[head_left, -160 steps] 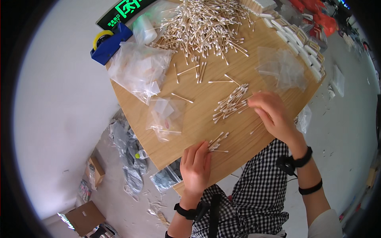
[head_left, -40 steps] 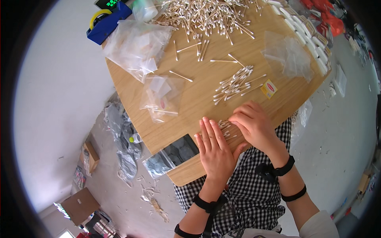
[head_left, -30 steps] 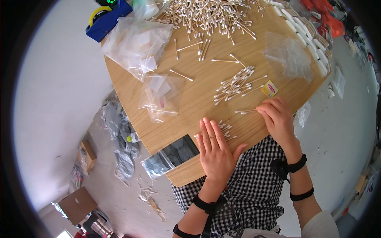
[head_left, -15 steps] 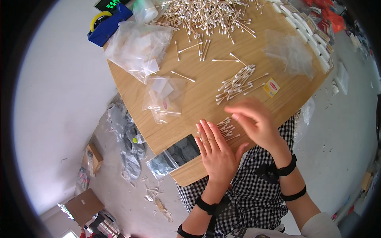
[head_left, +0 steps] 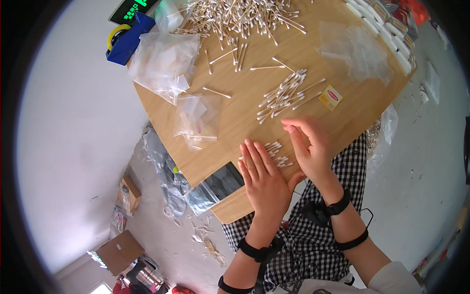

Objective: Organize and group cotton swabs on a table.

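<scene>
My left hand (head_left: 264,179) lies flat, fingers stretched out and side by side, over a small bundle of cotton swabs (head_left: 281,159) at the near part of the table. The white tips of that bundle show past its index finger; the rest is hidden under the palm. To its right, my right hand (head_left: 313,149) hovers with fingers loosely curved and the thumb raised close to them; I see nothing held between them. Just beyond both hands is a loose pile of cotton swabs (head_left: 284,95). A small yellow card (head_left: 330,98) with a red oval lies right of that pile.
A big heap of cotton swabs (head_left: 240,19) covers the table's far side. Clear plastic bags (head_left: 166,61) lie at left, another bag (head_left: 357,54) at right. A blue tape dispenser (head_left: 129,41) stands far left. White packs (head_left: 382,32) line the right edge. A dark pouch (head_left: 220,186) sits by my left hand.
My right hand has drawn slightly right and back from the loose pile. My left hand stays flat on the swab bundle. The whole view has shifted a little.
</scene>
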Available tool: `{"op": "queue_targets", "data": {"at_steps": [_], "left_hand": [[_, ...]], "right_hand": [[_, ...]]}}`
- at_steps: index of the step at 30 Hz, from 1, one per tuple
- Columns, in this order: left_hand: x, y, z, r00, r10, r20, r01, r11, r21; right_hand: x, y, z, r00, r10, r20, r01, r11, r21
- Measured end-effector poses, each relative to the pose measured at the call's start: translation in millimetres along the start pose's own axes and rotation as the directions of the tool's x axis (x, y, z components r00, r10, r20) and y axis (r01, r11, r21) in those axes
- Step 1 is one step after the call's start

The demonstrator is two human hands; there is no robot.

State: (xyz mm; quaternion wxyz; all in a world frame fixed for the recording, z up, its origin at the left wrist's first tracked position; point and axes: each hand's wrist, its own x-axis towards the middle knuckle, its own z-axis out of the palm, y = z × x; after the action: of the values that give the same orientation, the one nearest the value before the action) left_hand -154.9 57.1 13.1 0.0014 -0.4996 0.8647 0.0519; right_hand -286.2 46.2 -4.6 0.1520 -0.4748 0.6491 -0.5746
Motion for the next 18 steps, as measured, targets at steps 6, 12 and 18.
{"op": "queue_targets", "data": {"at_steps": [6, 12, 18], "left_hand": [[18.4, -10.8, -9.2, 1.000, 0.006, 0.005, -0.006, 1.000, -0.017], [1.3, -34.3, -8.6, 0.887, -0.446, -0.123, 0.015, 0.294, -0.956], [7.2, -25.9, -6.3, 0.917, -0.393, -0.069, -0.099, -0.056, -0.993]], "right_hand": [[-4.3, -2.3, -4.5, 0.999, 0.031, 0.012, -0.032, 0.998, 0.048], [-11.4, -14.5, -0.1, 0.955, 0.256, 0.148, -0.295, 0.836, 0.463], [-20.8, -24.5, 28.3, 0.960, 0.162, 0.229, -0.265, 0.790, 0.553]]}}
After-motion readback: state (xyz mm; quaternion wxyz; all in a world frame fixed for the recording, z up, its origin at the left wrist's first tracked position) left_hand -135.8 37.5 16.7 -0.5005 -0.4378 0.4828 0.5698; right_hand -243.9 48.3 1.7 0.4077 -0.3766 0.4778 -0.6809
